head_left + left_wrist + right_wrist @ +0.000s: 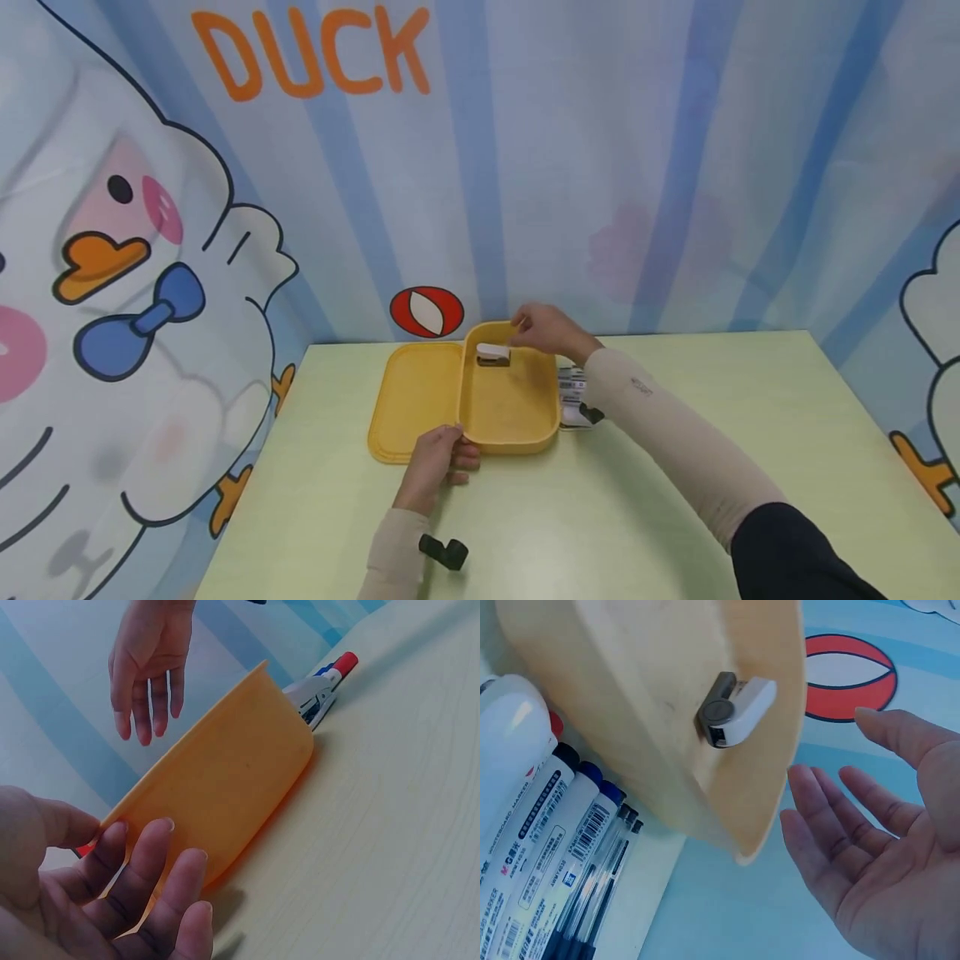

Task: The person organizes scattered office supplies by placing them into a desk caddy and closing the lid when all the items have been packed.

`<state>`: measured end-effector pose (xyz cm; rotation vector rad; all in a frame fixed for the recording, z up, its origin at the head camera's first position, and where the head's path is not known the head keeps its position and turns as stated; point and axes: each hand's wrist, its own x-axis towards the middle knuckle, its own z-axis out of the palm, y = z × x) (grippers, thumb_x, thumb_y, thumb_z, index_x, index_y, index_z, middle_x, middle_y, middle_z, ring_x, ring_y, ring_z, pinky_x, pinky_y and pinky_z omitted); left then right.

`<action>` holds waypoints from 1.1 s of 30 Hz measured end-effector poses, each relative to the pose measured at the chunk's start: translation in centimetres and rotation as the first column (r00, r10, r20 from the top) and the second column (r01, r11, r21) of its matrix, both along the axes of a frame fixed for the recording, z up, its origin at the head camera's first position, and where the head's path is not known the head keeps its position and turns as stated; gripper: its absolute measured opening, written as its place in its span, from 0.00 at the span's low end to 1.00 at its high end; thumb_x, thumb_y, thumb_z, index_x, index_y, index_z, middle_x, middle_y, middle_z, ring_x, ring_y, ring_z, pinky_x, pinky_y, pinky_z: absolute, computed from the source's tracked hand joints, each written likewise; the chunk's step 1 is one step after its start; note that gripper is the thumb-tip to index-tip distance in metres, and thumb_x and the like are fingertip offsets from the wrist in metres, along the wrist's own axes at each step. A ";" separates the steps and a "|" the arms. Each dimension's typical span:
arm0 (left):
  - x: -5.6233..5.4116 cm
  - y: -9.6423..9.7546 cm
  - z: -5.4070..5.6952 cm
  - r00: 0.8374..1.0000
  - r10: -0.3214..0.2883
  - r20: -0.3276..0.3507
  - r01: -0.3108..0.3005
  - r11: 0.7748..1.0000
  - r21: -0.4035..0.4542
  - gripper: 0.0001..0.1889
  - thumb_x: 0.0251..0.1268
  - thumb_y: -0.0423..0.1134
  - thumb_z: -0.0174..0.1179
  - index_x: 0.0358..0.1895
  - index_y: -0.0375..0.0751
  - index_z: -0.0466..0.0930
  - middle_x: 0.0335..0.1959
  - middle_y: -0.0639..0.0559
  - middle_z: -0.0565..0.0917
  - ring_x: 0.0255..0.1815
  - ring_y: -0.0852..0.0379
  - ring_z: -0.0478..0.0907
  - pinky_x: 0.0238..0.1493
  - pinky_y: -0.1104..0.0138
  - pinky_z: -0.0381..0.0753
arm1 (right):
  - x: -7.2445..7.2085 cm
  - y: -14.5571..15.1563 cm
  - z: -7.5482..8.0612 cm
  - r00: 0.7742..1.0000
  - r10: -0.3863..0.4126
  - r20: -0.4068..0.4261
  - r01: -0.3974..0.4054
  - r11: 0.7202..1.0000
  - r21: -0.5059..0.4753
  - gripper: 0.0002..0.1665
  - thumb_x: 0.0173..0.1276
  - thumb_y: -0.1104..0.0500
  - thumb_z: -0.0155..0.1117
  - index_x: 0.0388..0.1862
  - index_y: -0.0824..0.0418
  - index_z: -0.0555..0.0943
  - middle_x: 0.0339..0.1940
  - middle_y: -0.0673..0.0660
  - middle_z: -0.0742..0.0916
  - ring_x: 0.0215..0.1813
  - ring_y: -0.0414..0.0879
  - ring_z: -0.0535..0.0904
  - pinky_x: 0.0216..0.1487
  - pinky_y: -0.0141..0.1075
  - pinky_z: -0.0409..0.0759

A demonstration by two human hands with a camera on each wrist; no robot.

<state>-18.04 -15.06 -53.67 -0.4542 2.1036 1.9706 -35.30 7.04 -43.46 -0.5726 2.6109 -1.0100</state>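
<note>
My left hand (438, 462) pinches the rim of a yellow plastic box (512, 412) at its front left corner, with thumb and index finger. The other left fingers (184, 885) spread along the outer wall. Inside the box, toward its back left, lies a small white-and-grey stapler (739, 712). At the back right rim is my right hand (551, 331). In the right wrist view its fingers (832, 817) are loosely spread beside the rim, with nothing held.
A flat yellow lid (414, 400) lies left of the box. Along its right side lie white markers (536, 847), clear pens (604, 889) and a white hinged tool with metal parts (311, 697). A striped duck backdrop (555, 167) rises behind the table (750, 433).
</note>
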 end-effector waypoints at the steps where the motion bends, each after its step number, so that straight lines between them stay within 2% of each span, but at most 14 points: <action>1: 0.0 0.0 -0.1 1.000 0.003 0.003 -0.003 1.000 -0.002 0.19 0.81 0.49 0.47 0.44 0.37 0.80 0.38 0.46 0.88 0.35 0.53 0.87 0.32 0.61 0.84 | 0.1 0.1 0.1 1.000 0.007 0.001 -0.007 1.000 -0.009 0.29 0.71 0.53 0.67 0.66 0.66 0.75 0.58 0.62 0.84 0.60 0.55 0.80 0.59 0.48 0.80; 7: 0.0 0.0 -0.1 1.000 0.006 0.009 -0.006 1.000 -0.008 0.18 0.81 0.48 0.48 0.44 0.37 0.80 0.37 0.46 0.88 0.35 0.53 0.87 0.32 0.62 0.84 | 1.3 1.4 0.4 0.997 0.079 -0.016 -0.080 0.994 -0.079 0.29 0.71 0.52 0.68 0.67 0.59 0.74 0.60 0.60 0.83 0.60 0.54 0.81 0.58 0.48 0.81; 10: 0.0 0.0 0.0 1.000 -0.001 0.006 0.001 1.000 -0.007 0.17 0.82 0.46 0.47 0.44 0.35 0.79 0.38 0.44 0.87 0.36 0.51 0.87 0.33 0.61 0.84 | 2.1 2.2 0.7 0.990 0.140 -0.031 -0.142 0.983 -0.119 0.31 0.71 0.53 0.69 0.70 0.57 0.72 0.61 0.60 0.82 0.59 0.55 0.82 0.57 0.48 0.82; 15: 0.0 0.0 0.1 1.000 -0.010 0.003 0.010 1.000 -0.001 0.17 0.82 0.46 0.47 0.44 0.35 0.80 0.38 0.42 0.87 0.37 0.50 0.87 0.34 0.60 0.84 | 3.3 3.8 0.7 0.973 0.225 -0.045 -0.230 0.959 -0.168 0.35 0.71 0.53 0.70 0.74 0.54 0.69 0.64 0.58 0.80 0.64 0.58 0.79 0.60 0.48 0.81; 22: 0.2 0.0 0.2 1.000 0.000 0.001 0.000 1.000 0.019 0.18 0.81 0.49 0.49 0.44 0.37 0.80 0.37 0.46 0.88 0.36 0.53 0.87 0.32 0.63 0.84 | 5.4 5.4 0.4 0.953 0.294 -0.069 -0.302 0.933 -0.194 0.38 0.69 0.51 0.71 0.75 0.51 0.67 0.68 0.54 0.78 0.67 0.56 0.76 0.65 0.56 0.75; 28: 0.2 0.1 0.4 1.000 0.005 -0.004 -0.005 1.000 0.021 0.18 0.81 0.48 0.48 0.44 0.37 0.80 0.36 0.47 0.88 0.35 0.54 0.87 0.31 0.63 0.83 | 7.0 6.6 0.0 0.953 0.294 -0.075 -0.303 0.922 -0.240 0.40 0.68 0.47 0.72 0.76 0.50 0.67 0.68 0.52 0.78 0.67 0.54 0.77 0.66 0.59 0.73; 33: 0.3 0.1 0.3 1.000 0.004 -0.014 -0.004 1.000 0.017 0.18 0.81 0.49 0.47 0.44 0.37 0.80 0.37 0.46 0.88 0.36 0.53 0.87 0.31 0.62 0.83 | 8.0 7.8 -0.8 0.959 0.276 -0.066 -0.283 0.911 -0.299 0.37 0.69 0.51 0.71 0.74 0.48 0.69 0.68 0.51 0.78 0.67 0.54 0.77 0.67 0.60 0.72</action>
